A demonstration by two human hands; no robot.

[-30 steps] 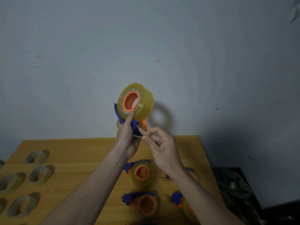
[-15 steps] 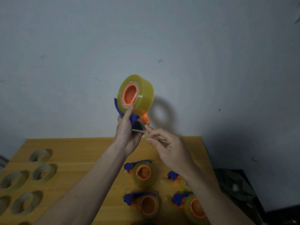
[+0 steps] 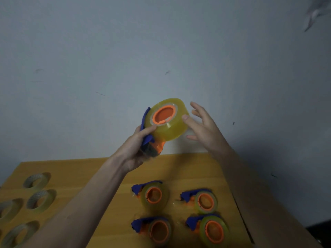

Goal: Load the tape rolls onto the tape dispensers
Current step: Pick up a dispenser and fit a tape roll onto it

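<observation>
Above table [image 3: 179, 169], left hand [image 3: 136, 151] grips dispenser [image 3: 152, 144], roll [image 3: 167, 120] uppermost

The tape roll [image 3: 167, 128] looks like glossy, see-through yellowish film around a smooth orange plastic hub [image 3: 163, 114], with a matt blue plastic dispenser [image 3: 146, 126] behind it. The counter [image 3: 111, 169] is smooth, wood-grain yellow; the wall [image 3: 125, 51] is matt painted, a bit scuffed.

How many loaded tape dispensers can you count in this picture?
5: one held up by the left hand at; four on the table at.
</observation>
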